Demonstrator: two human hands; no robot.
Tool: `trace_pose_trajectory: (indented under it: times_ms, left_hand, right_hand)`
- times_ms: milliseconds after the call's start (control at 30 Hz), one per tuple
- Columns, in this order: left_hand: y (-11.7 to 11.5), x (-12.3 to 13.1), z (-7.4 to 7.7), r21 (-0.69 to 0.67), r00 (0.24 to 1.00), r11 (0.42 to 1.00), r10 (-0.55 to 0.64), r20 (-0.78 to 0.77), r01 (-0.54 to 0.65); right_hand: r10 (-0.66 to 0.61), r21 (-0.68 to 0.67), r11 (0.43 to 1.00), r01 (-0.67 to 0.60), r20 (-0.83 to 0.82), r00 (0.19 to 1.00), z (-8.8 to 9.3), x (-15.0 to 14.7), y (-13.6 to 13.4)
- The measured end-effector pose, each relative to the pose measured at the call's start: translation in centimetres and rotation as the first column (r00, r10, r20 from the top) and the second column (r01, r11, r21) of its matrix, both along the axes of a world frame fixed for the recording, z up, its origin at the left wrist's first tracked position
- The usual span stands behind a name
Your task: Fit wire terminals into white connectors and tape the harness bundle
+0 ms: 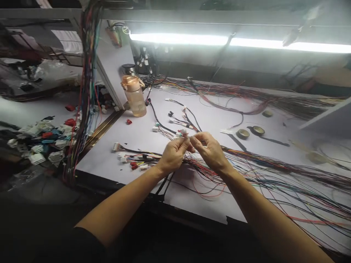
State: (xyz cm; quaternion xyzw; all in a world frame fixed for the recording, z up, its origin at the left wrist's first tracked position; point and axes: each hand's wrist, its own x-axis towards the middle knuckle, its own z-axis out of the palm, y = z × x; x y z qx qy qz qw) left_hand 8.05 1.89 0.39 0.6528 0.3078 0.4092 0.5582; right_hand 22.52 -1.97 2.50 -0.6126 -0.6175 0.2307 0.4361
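Observation:
Above the middle of the white table, my left hand [173, 154] is closed on a small white and red wire connector [183, 133] that pokes out past its fingertips. My right hand [210, 149] meets it there, thumb and fingers pinched together close to the connector; what they pinch is too small to make out. Beneath both hands runs a long bundle of thin coloured wires [208, 168]. Black-sleeved cable branches with connectors [116, 147] fan out to the left, and more branches [189, 120] lie just behind the hands.
A drink bottle [135, 98] stands at the back left, near a red connector [128, 121]. Tape rolls [242, 134] lie to the right. Loose connectors [38, 149] are heaped at the left beside hanging wires [89, 73]. More wires [233, 96] stretch along the back under a tube light [178, 38].

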Motion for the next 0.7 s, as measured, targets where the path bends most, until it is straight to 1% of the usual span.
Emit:
trace_pose_trajectory:
  times_ms: [67, 100, 133, 233, 300, 367, 467, 533, 567, 600, 700]
  left_hand:
    - [-1.1, 0.1, -0.6, 0.051, 1.0, 0.999, 0.008, -0.011, -0.007]
    - [-1.6, 0.2, -0.9, 0.058, 0.999, 0.997, 0.043, -0.012, -0.043]
    - [-2.0, 0.2, -1.1, 0.052, 0.998, 0.998, 0.045, -0.035, -0.043]
    - [-2.9, 0.1, -1.7, 0.05, 0.994, 0.998, 0.031, -0.105, -0.026]
    - [-3.1, -0.1, -2.1, 0.056, 0.985, 0.998, 0.025, -0.172, -0.015]
    - [-3.1, -0.2, -2.5, 0.093, 0.976, 0.996, 0.032, -0.215, -0.012]
    - [-3.1, -0.2, -3.1, 0.176, 0.964, 0.984, 0.068, -0.256, -0.023]
    - [-3.1, -0.3, -3.3, 0.203, 0.96, 0.979, 0.083, -0.268, -0.028]
    - [-3.2, -0.4, -3.4, 0.2, 0.961, 0.98, 0.078, -0.266, -0.025]
    - [-3.2, -0.5, -3.4, 0.186, 0.963, 0.982, 0.069, -0.26, -0.02]
    - [-3.3, -0.8, -3.4, 0.119, 0.974, 0.993, 0.037, -0.222, -0.01]
  right_hand:
    - [0.157, -0.081, 0.982, -0.169, -0.14, 0.978, -0.5, -0.8, -0.1]
    - [0.19, -0.095, 0.972, -0.215, -0.216, 0.958, -0.9, -1.1, -0.2]
    - [0.183, -0.089, 0.972, -0.216, -0.284, 0.941, -1.3, -1.4, -0.3]
    - [0.066, -0.027, 0.996, -0.085, -0.414, 0.908, -2.7, -2.0, -0.6]
    - [0.026, 0.009, 1.0, -0.025, -0.451, 0.892, -3.6, -2.2, -0.8]
    - [-0.01, 0.026, 0.999, 0.026, -0.48, 0.877, -4.3, -2.5, -0.8]
    - [-0.092, 0.019, 0.992, 0.121, -0.536, 0.839, -4.9, -2.9, -1.0]
    - [-0.114, 0.014, 0.989, 0.147, -0.564, 0.818, -5.0, -2.9, -1.3]
    - [-0.096, 0.01, 0.992, 0.123, -0.563, 0.821, -5.0, -2.8, -1.5]
    - [-0.061, 0.001, 0.997, 0.074, -0.549, 0.833, -4.9, -2.6, -1.7]
    - [0.071, -0.062, 0.991, -0.115, -0.482, 0.873, -4.7, -1.9, -2.4]
